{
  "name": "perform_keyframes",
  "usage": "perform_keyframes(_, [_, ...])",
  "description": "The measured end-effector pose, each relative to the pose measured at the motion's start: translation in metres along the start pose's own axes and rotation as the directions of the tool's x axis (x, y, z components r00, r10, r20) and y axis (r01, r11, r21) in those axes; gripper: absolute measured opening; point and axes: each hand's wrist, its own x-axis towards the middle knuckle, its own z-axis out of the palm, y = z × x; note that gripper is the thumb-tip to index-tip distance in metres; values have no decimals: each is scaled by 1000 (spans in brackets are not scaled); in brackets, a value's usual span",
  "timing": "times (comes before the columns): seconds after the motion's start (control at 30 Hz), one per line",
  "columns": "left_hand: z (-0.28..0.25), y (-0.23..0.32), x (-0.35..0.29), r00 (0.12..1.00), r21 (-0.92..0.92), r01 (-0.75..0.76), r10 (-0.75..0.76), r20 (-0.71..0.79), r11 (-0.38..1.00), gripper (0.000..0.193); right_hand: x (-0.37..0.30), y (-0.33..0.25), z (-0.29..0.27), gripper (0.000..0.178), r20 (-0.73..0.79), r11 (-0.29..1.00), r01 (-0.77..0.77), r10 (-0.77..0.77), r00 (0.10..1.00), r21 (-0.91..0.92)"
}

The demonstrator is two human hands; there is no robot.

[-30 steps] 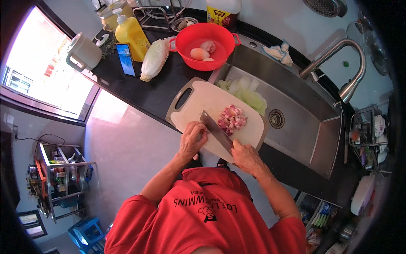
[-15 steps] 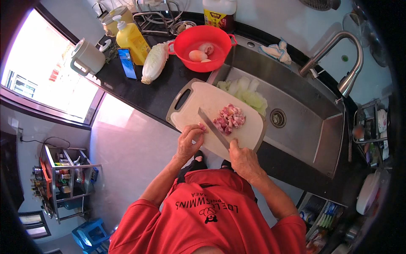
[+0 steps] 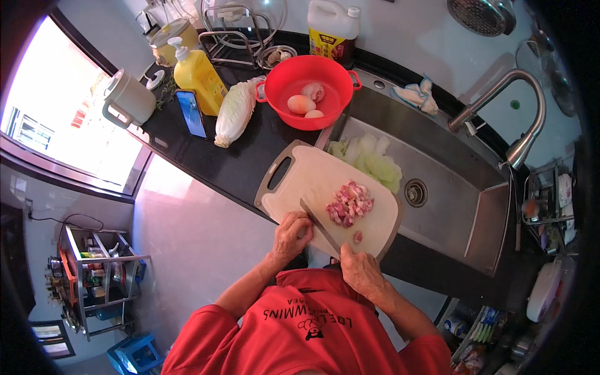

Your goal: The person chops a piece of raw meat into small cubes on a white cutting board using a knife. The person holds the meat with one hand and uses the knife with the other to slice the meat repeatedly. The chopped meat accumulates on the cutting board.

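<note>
Just at one o'clock from the knife-gripping right hand (image 3: 361, 270), nearer than the loosely curled, empty left hand (image 3: 292, 234), lay the pink chopped meat pile (image 3: 349, 204), with the steel kitchen knife (image 3: 320, 225) pointing toward eleven.

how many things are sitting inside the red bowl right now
3, as far as shows. In the red bowl: a tan rounded piece at the middle, a pinkish one just behind it, and a pale one near the front rim. Smaller bits may be hidden.

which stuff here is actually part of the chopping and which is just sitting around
In use:
knife, held by right hand
left hand, resting on the cutting board
chopped meat

Lying about:
red bowl with eggs
napa cabbage
yellow bottle
phone
cabbage pieces in the sink
</note>
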Motion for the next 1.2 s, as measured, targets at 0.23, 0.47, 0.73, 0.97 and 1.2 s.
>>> perform_keyframes(0.23, [-1, -7, 0, 1000, -23, -18, 18, 22, 1000, 24, 37, -7, 10, 7, 32, 998, -22, 20, 999, 52])
perform_keyframes(0.47, [-1, -5, -2, 999, -13, 14, -14, 35, 1000, 31, 105, -19, 31, 11, -138, 981, 186, -177, 974, 59])
perform_keyframes(0.73, [10, -3, 0, 992, 42, 87, -83, -91, 995, 27, 87, -5, 16, 17, 42, 989, -38, 33, 999, 140])
perform_keyframes(0.97, [17, 6, 6, 970, 19, 182, -176, -165, 983, 16, 34, 55, -4, 18, 119, 898, -201, 167, 979, 392])
perform_keyframes(1.2, [42, 12, 32, 921, -232, 352, -380, -88, 907, 14, 28, 77, -36, 13, 116, 375, -200, 235, 965, 905])
